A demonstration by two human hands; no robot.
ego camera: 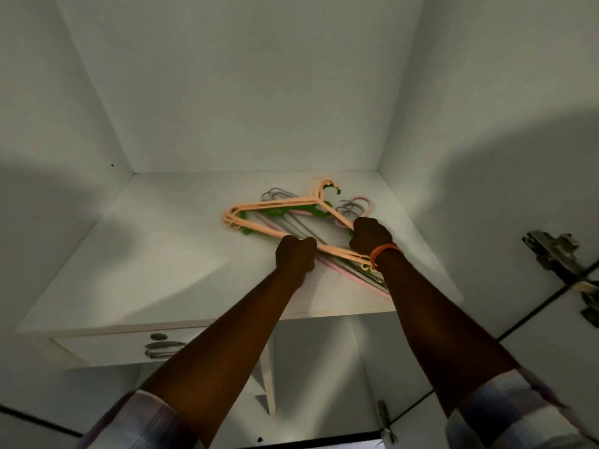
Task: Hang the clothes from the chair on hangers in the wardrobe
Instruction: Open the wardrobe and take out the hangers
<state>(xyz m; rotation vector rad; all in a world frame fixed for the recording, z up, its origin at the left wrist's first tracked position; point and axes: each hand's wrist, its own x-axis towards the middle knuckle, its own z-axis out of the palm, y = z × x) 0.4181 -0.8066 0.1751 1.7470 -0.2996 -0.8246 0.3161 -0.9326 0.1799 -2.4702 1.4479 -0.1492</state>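
On the wardrobe shelf (pixel 162 254) lies a pile of hangers: peach plastic hangers (pixel 275 212) over green, pink and wire ones. Your left hand (pixel 295 254) and right hand (pixel 371 235) both curl their fingers around the peach ones. No clothes in view; your forearms hide the pile's near end.

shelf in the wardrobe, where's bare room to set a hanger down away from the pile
The shelf is bare on its left half, from the left wall to the hanger pile, and along the front edge left of the left hand. The right-rear part is crowded: the pile and both hands, the right hand gripping an orange hanger.
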